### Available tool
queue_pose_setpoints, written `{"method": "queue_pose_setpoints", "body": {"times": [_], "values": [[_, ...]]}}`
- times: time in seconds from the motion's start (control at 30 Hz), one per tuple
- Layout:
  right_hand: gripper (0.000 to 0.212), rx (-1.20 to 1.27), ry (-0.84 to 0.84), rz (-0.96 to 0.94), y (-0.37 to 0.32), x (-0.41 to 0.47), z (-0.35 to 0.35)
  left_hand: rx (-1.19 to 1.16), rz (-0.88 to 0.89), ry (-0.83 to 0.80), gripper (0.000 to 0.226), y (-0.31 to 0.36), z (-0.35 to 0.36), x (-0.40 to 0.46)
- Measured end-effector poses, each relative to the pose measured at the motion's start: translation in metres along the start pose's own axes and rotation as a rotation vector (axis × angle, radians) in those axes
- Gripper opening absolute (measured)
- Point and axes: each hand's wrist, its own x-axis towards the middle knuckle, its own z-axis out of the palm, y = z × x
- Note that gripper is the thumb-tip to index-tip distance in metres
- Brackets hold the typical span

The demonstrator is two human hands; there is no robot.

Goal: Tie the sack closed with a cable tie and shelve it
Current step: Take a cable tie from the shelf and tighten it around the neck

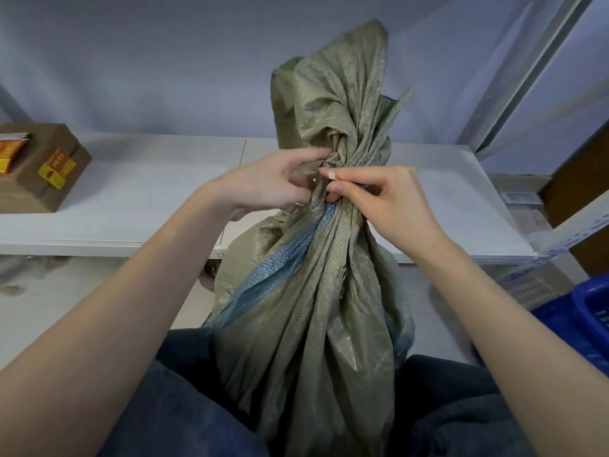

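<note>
A grey-green woven sack (316, 308) with a blue stripe stands upright between my knees, its mouth gathered into a twisted neck (342, 159). My left hand (270, 183) pinches the neck from the left with fingers and thumb. My right hand (379, 196) grips the neck from the right, forefinger and thumb pressed together at the bunched fabric. A thin pale strip that may be the cable tie (314, 183) shows between the two hands; most of it is hidden. The white shelf (148, 192) lies just behind the sack.
A brown cardboard box (36, 169) with yellow and red labels sits at the shelf's left end. A grey metal shelf upright (527, 77) rises at the right. A blue plastic crate (583, 321) stands on the floor at the right, beside my knee.
</note>
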Motion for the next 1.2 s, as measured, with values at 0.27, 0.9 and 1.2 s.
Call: {"method": "queue_pose_setpoints", "body": {"times": [0.27,0.9,1.2], "values": [[0.015,-0.017,-0.014,0.073,0.005,-0.003,0.0,0.212,-0.007,0.211,0.063,0.005,0.011,0.001],[0.02,-0.136,-0.064,-0.007,0.003,-0.008,-0.01,0.545,0.173,0.412,0.029,0.007,0.025,-0.008],[0.022,0.097,-0.057,0.045,0.01,-0.01,-0.008,-0.124,0.079,0.103,0.012,0.015,0.008,-0.021]]}}
